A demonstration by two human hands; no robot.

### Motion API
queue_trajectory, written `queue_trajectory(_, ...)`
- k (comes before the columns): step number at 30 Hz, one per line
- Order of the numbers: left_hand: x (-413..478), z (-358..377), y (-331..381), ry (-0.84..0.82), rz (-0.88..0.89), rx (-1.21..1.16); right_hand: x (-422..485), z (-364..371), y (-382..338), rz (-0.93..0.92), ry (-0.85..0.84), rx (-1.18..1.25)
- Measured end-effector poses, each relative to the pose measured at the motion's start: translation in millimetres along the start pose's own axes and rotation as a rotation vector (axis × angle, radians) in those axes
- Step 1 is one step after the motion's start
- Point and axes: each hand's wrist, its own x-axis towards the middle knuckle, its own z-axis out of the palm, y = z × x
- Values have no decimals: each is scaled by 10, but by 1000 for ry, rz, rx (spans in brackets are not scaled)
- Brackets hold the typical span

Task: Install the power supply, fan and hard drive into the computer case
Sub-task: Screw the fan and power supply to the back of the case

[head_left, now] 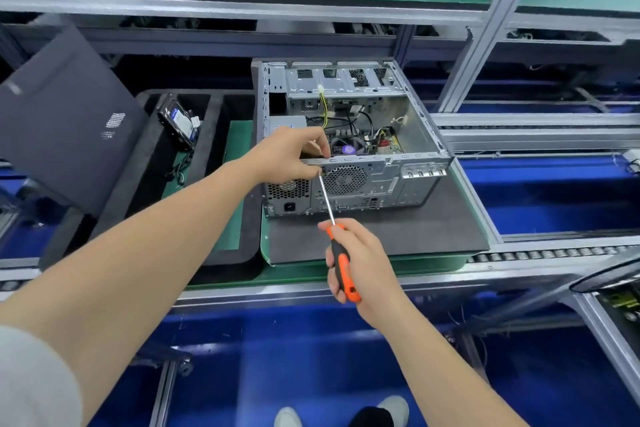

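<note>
Head view: a person works at the rear of an open computer case (391, 184) lying on its side on a dark mat (398, 232); the left hand (294, 154) reaches over the case's rear top edge, fingers curled and gripping the rim just beside the round fan grille (344, 179); the right hand (360, 260) clasps the orange-and-black handle of a screwdriver (341, 263), its thin shaft angled up so the tip meets the rear panel right under the left fingers; the power supply (287, 189) sits in the case's near left corner, its vent and socket facing the camera; the hard drive (178, 121) rests tilted in a black foam tray (145, 163) left of the case; a dark grey side panel (65, 114) leans further left.
</note>
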Motion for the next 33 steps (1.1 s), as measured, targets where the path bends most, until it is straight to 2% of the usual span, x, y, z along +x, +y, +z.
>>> queue_trajectory(5,17,0,4,15,-9,7,15,49,0,17,37,59)
queue_trajectory(33,39,46,-101,63,28,-29,18,44,-6,-10,63,5)
